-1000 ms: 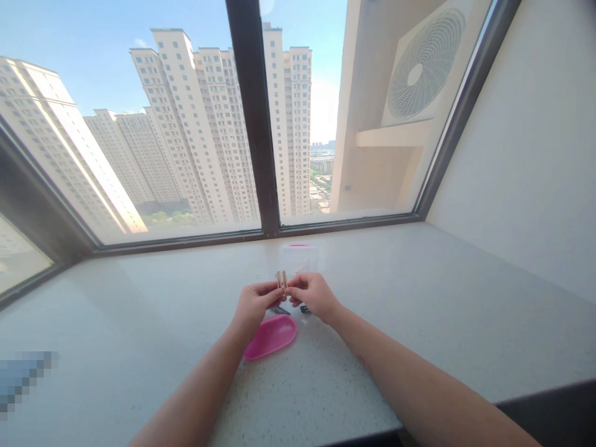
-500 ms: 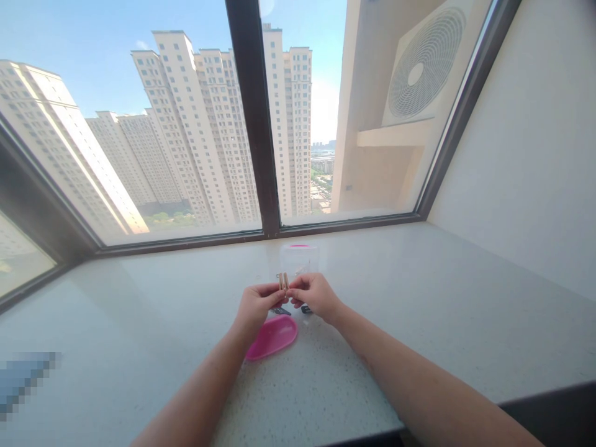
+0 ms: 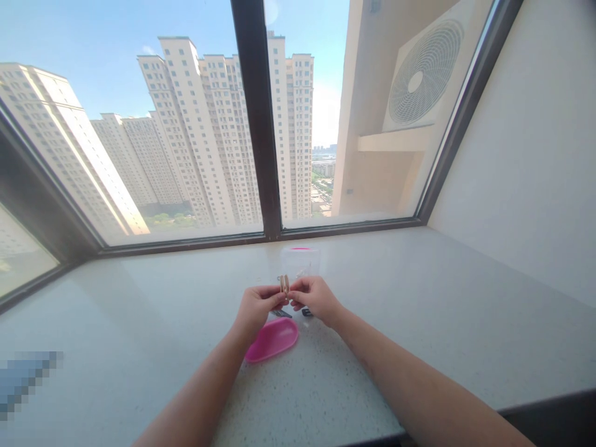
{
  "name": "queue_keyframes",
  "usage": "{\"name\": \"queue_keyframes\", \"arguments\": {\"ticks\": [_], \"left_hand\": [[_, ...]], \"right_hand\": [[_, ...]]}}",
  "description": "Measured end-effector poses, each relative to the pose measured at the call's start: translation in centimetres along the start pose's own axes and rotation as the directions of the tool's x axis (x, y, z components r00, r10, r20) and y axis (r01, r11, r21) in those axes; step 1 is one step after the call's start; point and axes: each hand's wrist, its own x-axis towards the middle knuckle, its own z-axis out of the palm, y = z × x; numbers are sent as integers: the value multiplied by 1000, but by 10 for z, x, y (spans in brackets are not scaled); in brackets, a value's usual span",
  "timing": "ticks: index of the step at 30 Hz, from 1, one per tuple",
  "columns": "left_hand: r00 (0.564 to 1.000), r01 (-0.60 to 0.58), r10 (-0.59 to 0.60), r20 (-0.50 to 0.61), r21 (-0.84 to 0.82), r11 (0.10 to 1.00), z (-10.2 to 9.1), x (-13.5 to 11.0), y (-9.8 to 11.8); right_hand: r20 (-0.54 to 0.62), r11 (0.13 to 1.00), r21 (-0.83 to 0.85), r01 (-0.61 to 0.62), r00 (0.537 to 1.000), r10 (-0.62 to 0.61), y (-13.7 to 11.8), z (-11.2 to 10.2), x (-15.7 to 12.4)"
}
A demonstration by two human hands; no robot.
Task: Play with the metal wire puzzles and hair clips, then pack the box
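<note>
Between the fingertips of both hands, narrow gold-tan loops [image 3: 284, 284] stand upright; their exact kind is too small to make out. My left hand [image 3: 257, 305] pinches them from the left side. From the right, my right hand [image 3: 317, 297] has thumb and fingers closed at their lower edge. Below the hands lie a dark, slim clip-like piece [image 3: 283, 314] and a second small dark piece [image 3: 307, 312], each partly covered by fingers. A pink oval lid or shallow dish [image 3: 274, 341] rests under my left wrist, nearer to me.
Behind my hands stands a clear container [image 3: 302, 256] with a pink patch at its top and small things inside. The pale speckled sill [image 3: 447, 310] runs up to the dark window frame [image 3: 186, 242]. A blurred-out bluish object [image 3: 23, 379] lies at the far left.
The view has tilted slightly, so everything sits a little lower. Both hands keep their pinch on the loops, which seem turned slightly.
</note>
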Motion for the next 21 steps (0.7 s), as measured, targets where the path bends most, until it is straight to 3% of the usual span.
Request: {"name": "queue_keyframes", "arguments": {"ticks": [9, 21], "left_hand": [[999, -51, 51, -6, 24, 998, 3, -1, -1], [999, -28, 27, 29, 40, 999, 0, 3, -2]], "right_hand": [[-12, 1000, -9, -18, 1000, 18, -3, 3, -3], [18, 999, -50, -17, 1000, 18, -4, -4, 1]]}}
